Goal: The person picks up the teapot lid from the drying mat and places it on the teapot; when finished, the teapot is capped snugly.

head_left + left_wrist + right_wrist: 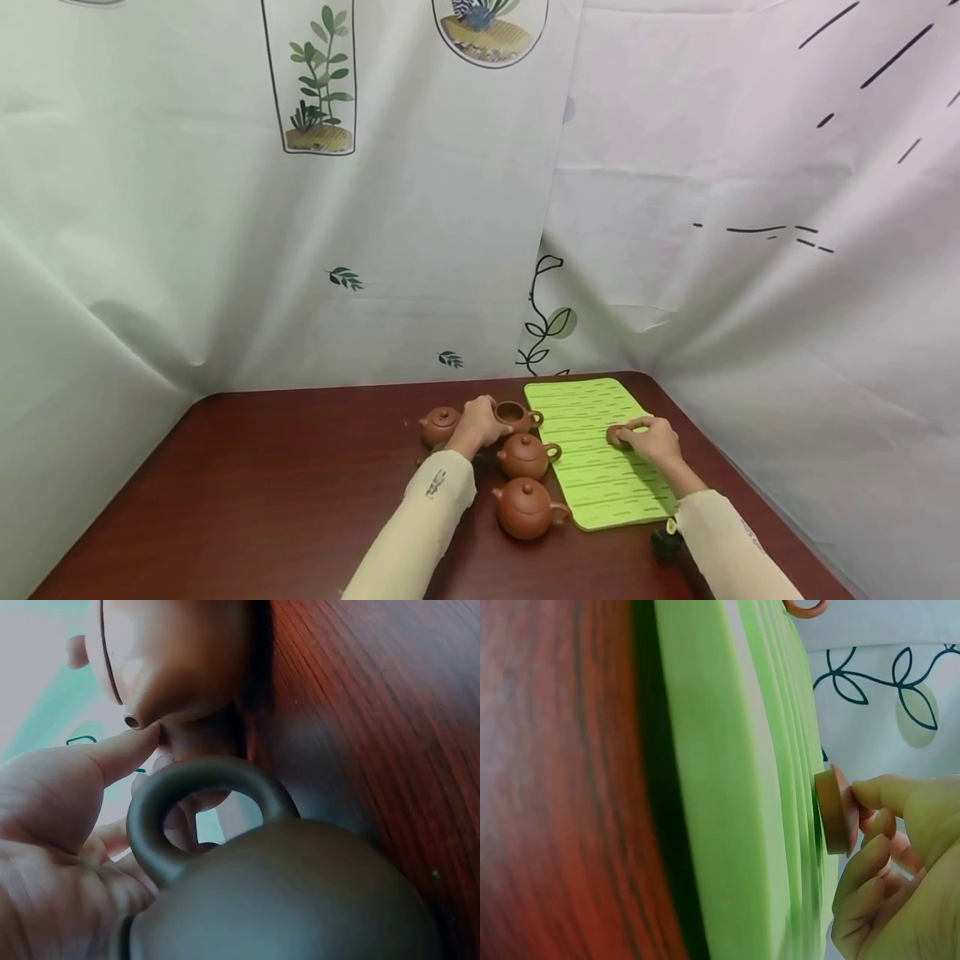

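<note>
My left hand [483,422] holds the left side of a lidless brown clay teapot [512,416], whose handle points right. In the left wrist view, the thumb of my left hand [52,802] lies by the spout of a lidded teapot [180,660], and the other fingers are partly hidden behind a teapot handle [146,817]. Over the green mat, my right hand [654,442] pinches a small round teapot lid [617,436] by its knob. The right wrist view shows the lid [832,810] on edge against the ridged mat, between thumb and fingertips of my right hand [900,862].
The lime green mat [592,492] lies on the right of the dark red table [262,500]. Two lidded teapots [525,508] line its left edge; another teapot [440,425] stands left of my left hand. A dark green object [666,542] sits by my right sleeve.
</note>
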Tool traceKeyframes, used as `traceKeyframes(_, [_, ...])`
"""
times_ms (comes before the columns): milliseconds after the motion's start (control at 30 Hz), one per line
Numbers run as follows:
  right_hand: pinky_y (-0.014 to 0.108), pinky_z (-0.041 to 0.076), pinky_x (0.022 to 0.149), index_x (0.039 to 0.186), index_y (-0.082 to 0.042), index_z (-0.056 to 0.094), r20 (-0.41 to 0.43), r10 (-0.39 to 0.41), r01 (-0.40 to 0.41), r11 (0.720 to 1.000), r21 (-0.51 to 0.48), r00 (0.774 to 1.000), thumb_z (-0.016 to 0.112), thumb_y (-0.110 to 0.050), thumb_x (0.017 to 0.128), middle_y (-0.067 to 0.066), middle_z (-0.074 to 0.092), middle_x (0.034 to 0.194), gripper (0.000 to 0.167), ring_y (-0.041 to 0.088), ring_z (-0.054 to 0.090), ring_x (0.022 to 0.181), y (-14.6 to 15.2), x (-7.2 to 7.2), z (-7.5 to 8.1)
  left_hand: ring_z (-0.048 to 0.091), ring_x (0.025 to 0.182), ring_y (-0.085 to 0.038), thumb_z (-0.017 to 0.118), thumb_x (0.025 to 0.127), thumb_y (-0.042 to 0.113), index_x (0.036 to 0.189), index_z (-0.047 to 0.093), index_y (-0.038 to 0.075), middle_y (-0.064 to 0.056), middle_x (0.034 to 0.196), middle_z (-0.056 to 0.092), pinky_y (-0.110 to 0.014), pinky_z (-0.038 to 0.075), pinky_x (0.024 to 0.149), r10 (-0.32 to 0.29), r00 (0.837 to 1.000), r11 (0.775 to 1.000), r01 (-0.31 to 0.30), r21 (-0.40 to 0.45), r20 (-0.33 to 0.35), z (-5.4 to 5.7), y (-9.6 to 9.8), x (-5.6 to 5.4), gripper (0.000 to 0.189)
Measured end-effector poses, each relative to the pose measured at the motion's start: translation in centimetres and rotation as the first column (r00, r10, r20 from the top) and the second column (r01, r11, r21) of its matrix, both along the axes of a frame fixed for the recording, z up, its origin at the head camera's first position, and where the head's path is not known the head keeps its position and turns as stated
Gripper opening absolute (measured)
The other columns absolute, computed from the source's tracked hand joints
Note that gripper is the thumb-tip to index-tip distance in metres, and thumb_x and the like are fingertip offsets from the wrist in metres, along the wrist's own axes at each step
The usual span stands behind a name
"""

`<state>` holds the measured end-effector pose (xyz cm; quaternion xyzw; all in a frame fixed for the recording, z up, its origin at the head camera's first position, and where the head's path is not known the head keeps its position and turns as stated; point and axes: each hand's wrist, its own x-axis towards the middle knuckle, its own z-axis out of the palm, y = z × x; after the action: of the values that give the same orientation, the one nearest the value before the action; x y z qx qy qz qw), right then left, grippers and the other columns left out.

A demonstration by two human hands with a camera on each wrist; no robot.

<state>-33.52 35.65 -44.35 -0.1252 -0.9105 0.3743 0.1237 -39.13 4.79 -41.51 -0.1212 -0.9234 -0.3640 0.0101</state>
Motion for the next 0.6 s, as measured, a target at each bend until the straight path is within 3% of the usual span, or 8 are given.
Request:
traceKeyframes(67, [0.052, 0.047, 0.08, 0.104, 0.002, 0.072, -0.015, 0.008, -0.008, 1.0, -0.001, 1.0, 0.072, -0.024, 0.091, 0.034, 0.05, 0.134, 0.029, 0.048, 0.054, 0.11, -0.2, 0.0, 0.1, 0.065, 0.089, -0.03, 0.082, 0.083, 0.016, 0.12, 0.062, -0.005, -0.021, 0.106, 0.064, -0.038, 0.055, 0.07, -0.007, 1.0, 1.0, 0.007, 0.012, 0.003, -0.1, 0.0, 0.0, 0.047])
traceKeyframes(167, [0.051, 0.047, 0.079, 0.101, 0.001, 0.073, -0.035, 0.015, -0.015, 1.0, -0.004, 0.999, 0.073, -0.023, 0.089, 0.034, 0.051, 0.133, 0.027, 0.047, 0.055, 0.108, -0.8, -0.1, 0.0, 0.066, 0.081, -0.028, 0.082, 0.083, 0.016, 0.12, 0.062, -0.005, -0.021, 0.105, 0.064, -0.036, 0.055, 0.065, -0.006, 1.0, 1.0, 0.006, 0.017, 0.004, -0.1, 0.0, -0.1, 0.047])
traceKeyframes(433, [0.033, 0.045, 0.062, 0.096, 0.0, 0.075, -0.092, 0.022, -0.027, 0.998, -0.051, 0.995, 0.076, -0.02, 0.086, 0.024, 0.068, 0.108, 0.022, 0.031, 0.062, 0.086, -2.5, -0.8, -0.1, 0.065, 0.093, -0.031, 0.082, 0.083, 0.016, 0.121, 0.063, -0.004, -0.021, 0.108, 0.064, -0.041, 0.055, 0.075, 0.004, 1.0, 1.0, -0.004, 0.002, 0.005, -0.1, 0.3, 0.0, 0.047])
traceKeyframes(600, [0.032, 0.044, 0.061, 0.099, 0.0, 0.075, -0.092, 0.042, -0.05, 0.995, -0.09, 0.995, 0.076, -0.021, 0.087, 0.023, 0.067, 0.11, 0.024, 0.027, 0.062, 0.084, -3.9, -1.0, 0.2, 0.065, 0.094, -0.031, 0.083, 0.082, 0.017, 0.12, 0.064, -0.002, -0.022, 0.109, 0.064, -0.042, 0.055, 0.077, 0.028, 1.0, 1.0, -0.028, 0.0, 0.005, 0.0, 0.2, 0.0, 0.046])
